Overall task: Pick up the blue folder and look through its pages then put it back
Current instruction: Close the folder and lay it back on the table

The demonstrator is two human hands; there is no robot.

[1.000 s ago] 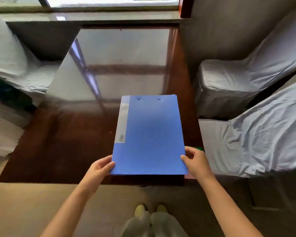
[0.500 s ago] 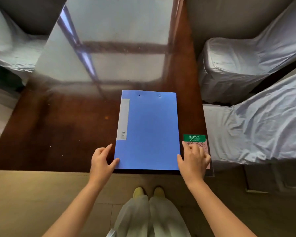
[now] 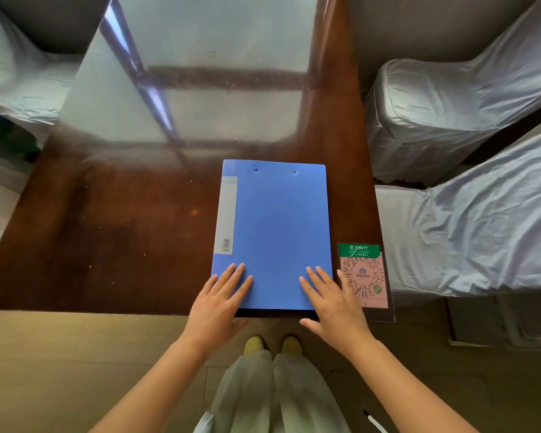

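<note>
A closed blue plastic folder [image 3: 275,232] with a grey spine label lies flat near the front edge of a glossy dark-brown wooden table [image 3: 107,239]. The left hand [image 3: 219,303] rests open, fingers spread flat on the folder's lower left corner, gripping nothing. The right hand [image 3: 333,303] lies equally open on its lower right corner, beside a pink-and-green QR-code card [image 3: 369,276].

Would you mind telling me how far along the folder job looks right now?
The blue folder lies closed and flat on the table, so putting it back looks done. Left hand and right hand rest open on its near corners. Only letting go seems left.
</note>
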